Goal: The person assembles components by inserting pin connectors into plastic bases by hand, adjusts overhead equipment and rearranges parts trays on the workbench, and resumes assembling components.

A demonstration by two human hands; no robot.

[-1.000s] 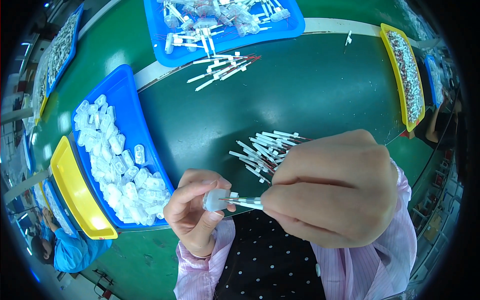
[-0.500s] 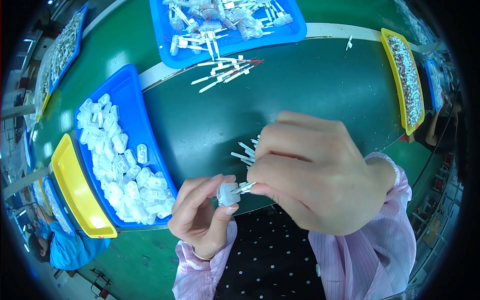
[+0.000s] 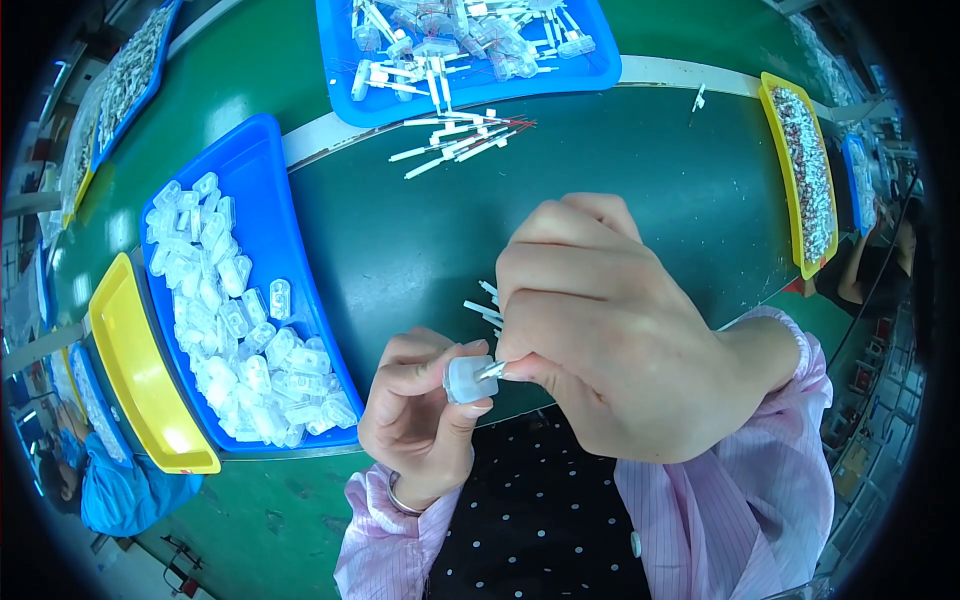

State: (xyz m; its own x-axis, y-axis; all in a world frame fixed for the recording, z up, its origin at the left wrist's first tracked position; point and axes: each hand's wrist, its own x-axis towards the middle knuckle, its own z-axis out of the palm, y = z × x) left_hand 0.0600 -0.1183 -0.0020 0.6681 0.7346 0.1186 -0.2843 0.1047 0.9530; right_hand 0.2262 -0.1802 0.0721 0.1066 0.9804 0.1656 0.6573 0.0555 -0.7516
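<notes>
Small translucent plastic housing, cap-like with a wider rim (image 3: 470,380): held in the air over the near edge of the dark green desk (image 3: 400,250), its opening turned toward the right. Left hand (image 3: 418,405) pinches it between thumb and fingers. Thin white stick-shaped parts (image 3: 494,371) reach from the mouth of the housing to the right hand (image 3: 610,330), which grips them between thumb and curled fingers; exact count and depth inside cannot be told.

Just behind the right hand, partly hidden: loose white sticks (image 3: 484,312) on the desk. Left of the left hand: deep blue plastic tray (image 3: 265,200) holding a heap of clear housings (image 3: 235,320); beside it, a narrow yellow plastic tray (image 3: 150,380). Far side: second blue tray (image 3: 590,75) with clear-and-white wired pieces (image 3: 440,45); in front of it, a bundle of white sticks with red wires (image 3: 455,145). Far right: long yellow tray (image 3: 772,82) filled with small white and reddish parts (image 3: 808,165).
</notes>
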